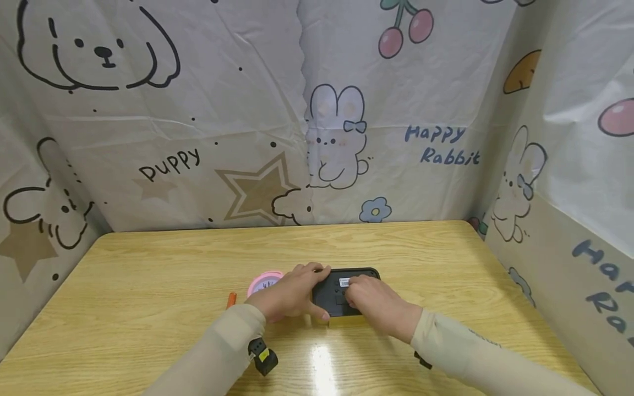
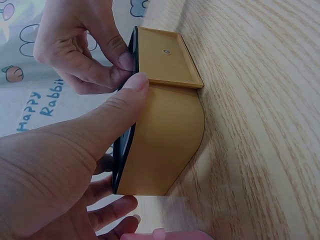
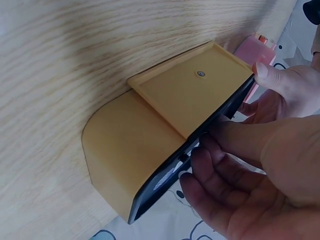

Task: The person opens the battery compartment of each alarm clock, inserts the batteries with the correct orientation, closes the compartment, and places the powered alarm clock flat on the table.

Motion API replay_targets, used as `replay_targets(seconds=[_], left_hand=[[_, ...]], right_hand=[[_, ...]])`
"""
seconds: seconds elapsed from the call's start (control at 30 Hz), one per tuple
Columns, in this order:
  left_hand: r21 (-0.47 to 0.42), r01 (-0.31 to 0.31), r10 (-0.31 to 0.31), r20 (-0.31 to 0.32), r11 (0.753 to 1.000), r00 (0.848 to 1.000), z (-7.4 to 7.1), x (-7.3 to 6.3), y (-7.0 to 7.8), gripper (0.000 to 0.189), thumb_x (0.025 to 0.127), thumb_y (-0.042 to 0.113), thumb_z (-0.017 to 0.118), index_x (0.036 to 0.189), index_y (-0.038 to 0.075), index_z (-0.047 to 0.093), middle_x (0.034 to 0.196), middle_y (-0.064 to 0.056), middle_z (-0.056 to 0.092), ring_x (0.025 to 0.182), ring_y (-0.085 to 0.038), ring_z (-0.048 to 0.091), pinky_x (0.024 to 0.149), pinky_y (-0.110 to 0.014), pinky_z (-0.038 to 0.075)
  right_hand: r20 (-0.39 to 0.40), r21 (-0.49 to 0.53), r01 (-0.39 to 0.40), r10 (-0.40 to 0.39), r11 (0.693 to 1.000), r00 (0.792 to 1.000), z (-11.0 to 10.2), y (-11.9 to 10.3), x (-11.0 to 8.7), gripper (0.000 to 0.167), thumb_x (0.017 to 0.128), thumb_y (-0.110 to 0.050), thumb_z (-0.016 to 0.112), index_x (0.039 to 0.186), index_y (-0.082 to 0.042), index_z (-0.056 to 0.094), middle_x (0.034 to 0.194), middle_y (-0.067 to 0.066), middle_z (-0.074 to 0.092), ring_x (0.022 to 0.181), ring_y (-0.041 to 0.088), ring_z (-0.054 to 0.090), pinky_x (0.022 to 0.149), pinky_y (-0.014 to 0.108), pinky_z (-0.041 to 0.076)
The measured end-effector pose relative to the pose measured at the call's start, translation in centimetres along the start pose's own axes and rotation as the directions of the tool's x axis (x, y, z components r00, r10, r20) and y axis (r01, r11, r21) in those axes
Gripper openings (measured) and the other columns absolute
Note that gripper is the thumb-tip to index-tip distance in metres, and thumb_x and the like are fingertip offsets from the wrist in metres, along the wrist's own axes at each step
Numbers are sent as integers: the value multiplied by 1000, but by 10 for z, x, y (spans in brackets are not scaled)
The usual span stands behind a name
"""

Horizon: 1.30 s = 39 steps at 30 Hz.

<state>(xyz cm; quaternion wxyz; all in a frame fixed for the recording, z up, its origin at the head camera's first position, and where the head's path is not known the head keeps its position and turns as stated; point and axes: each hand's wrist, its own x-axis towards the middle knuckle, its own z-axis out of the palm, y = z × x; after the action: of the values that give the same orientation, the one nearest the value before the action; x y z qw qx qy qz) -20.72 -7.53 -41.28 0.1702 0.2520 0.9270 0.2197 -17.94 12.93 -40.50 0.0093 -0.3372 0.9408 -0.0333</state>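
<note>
A yellow box-shaped device (image 2: 165,135) lies on the table with its black panel (image 1: 324,300) facing up. The panel bears a white label (image 1: 344,282) and some small raised parts. A raised rectangular yellow section with a small screw-like dot shows on its side in both wrist views. My left hand (image 1: 294,291) grips the device's left end, thumb at the near edge and fingers across toward the far edge. Over the right part of the panel, my right hand (image 1: 378,302) has bent fingers touching the surface. Whether they pinch a small part is hidden.
A pink round item (image 1: 264,281) with a pale lilac face sits just left of the device, partly behind my left hand. Beside it lies a small orange stick-like thing (image 1: 231,300). Printed cloth walls (image 1: 386,165) border the wooden table (image 1: 163,286) at the back and sides.
</note>
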Motion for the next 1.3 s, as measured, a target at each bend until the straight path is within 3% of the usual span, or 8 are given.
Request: replay_targets(seconds=[0.57,1.03,1.3], left_hand=[[-22,-2,2,-15,1000,1000,1,-2,0,104,76,43,88,158,10,34,161,-10,37,139,-30,41,116,-48,37],[-25,3,-3,-11,1000,1000,1,-1,-1,103,77,43,87,159,11,33,162,-9,35,143,-31,38,118,-49,35],[-40,1,-1,-4,999,1000,1,-1,-2,104,77,43,87,159,11,32,163,-9,35,144,-30,38,117,-49,36]], right_hand=[[-21,12,19,-19,1000,1000,0,2,2,13,92,-5,71,80,-7,77,76,0,64,68,6,48,64,24,47],[4,-6,33,-33,999,999,0,3,3,10,90,-9,73,82,-8,78,79,0,67,72,8,59,68,26,53],[34,17,22,-23,1000,999,0,4,5,11,91,-8,73,81,-8,76,78,-1,67,72,7,56,68,24,51]])
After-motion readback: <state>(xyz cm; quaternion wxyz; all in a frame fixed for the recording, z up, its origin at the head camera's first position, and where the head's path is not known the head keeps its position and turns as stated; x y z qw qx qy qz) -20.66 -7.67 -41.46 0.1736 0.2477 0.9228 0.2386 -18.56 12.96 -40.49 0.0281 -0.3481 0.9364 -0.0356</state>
